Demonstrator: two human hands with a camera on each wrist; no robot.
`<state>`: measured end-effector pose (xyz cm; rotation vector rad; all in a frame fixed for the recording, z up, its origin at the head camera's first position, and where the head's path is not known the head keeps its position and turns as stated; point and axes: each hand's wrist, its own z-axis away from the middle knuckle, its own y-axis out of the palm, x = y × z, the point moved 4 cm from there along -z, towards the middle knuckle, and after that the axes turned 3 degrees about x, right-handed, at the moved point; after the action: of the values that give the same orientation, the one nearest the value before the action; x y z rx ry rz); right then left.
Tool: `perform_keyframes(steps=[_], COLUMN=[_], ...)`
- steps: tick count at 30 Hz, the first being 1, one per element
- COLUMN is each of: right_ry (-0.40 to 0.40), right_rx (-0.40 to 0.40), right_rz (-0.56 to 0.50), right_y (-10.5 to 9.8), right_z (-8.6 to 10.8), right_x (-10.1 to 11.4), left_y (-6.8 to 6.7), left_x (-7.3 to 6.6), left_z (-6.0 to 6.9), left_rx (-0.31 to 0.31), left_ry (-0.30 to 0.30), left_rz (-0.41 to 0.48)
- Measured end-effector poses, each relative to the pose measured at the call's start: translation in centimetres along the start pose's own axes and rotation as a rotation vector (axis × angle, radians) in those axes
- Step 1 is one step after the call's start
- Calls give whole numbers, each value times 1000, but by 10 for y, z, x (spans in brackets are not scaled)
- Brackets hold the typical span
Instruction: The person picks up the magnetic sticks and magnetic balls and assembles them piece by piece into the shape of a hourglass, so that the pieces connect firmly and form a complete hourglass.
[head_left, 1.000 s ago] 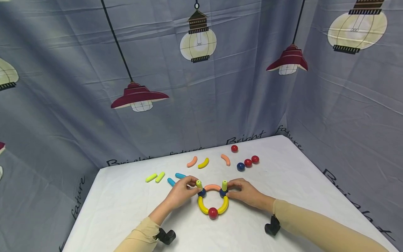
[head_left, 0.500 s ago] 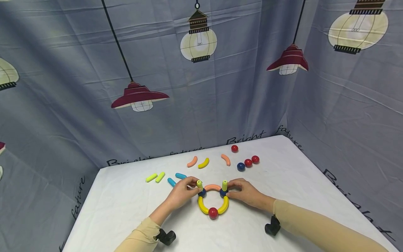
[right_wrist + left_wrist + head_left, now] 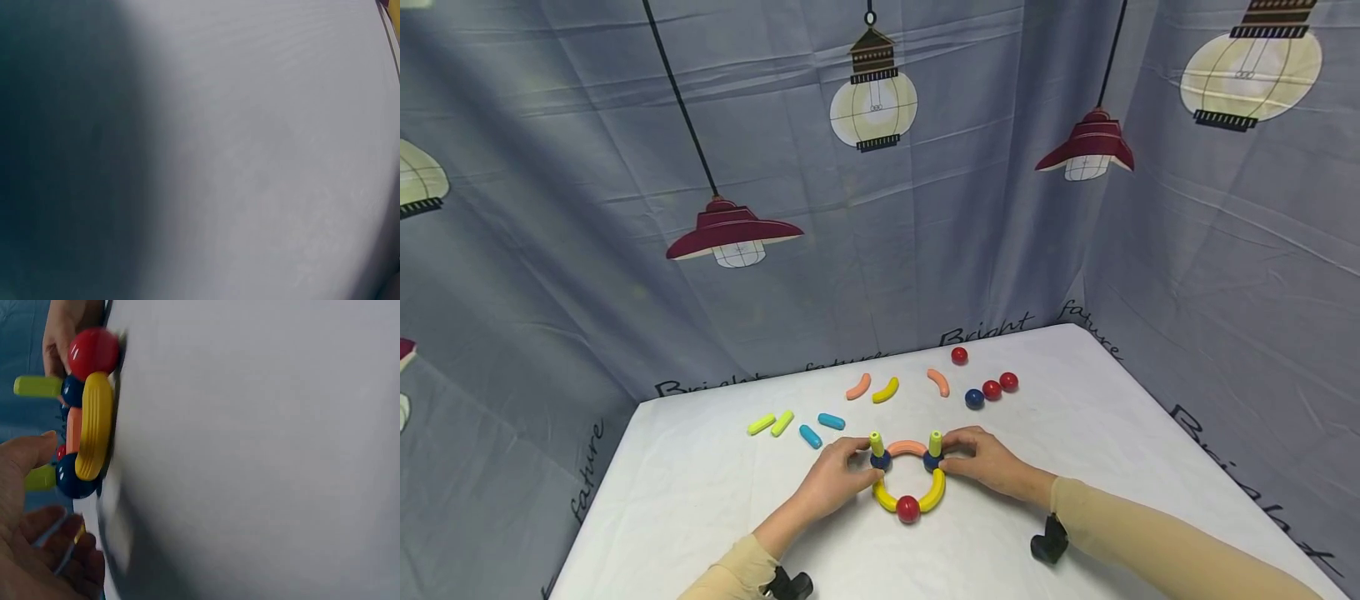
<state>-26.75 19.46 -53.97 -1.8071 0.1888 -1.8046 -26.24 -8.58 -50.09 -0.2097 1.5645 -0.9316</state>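
Note:
A ring of parts stands on the white table: a pink curved piece (image 3: 907,447) at the back, two yellow curved pieces (image 3: 933,491) and a red ball (image 3: 908,509) in front. Navy balls (image 3: 881,460) join them at both sides, each with an upright light-green stick (image 3: 936,443). My left hand (image 3: 833,478) is beside the left navy ball; in the left wrist view its thumb and fingers (image 3: 87,553) are spread around that ball (image 3: 76,477), the fingers apart from it. My right hand (image 3: 988,460) pinches the right navy ball, its fingers near the stick.
Behind the ring lie two pink curved pieces (image 3: 937,382), a yellow one (image 3: 885,390), a navy ball (image 3: 974,399) and several red balls (image 3: 1009,382). Two blue sticks (image 3: 831,421) and two light-green sticks (image 3: 782,422) lie at the left. A patterned curtain hangs behind the table.
My left hand has let go of the left navy ball and drawn slightly toward the near side, uncovering the blue sticks. My right hand and the ring have stayed in place.

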Motion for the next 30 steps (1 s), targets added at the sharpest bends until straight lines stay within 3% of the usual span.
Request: perform_keyframes(steps=[6, 11, 19, 30], right_ry=[2, 10, 42, 18], right_rx=[5, -2, -7, 5], right_rz=[4, 12, 20, 34], right_y=[1, 1, 2, 0], right_z=[-1, 1, 1, 1], right_x=[1, 3, 6, 7], left_y=[13, 28, 44, 42], left_x=[-6, -12, -17, -15], left_z=[22, 31, 32, 30], left_rx=[6, 27, -1, -3], left_ry=[-60, -65, -84, -85], left_rz=[-130, -163, -159, -173])
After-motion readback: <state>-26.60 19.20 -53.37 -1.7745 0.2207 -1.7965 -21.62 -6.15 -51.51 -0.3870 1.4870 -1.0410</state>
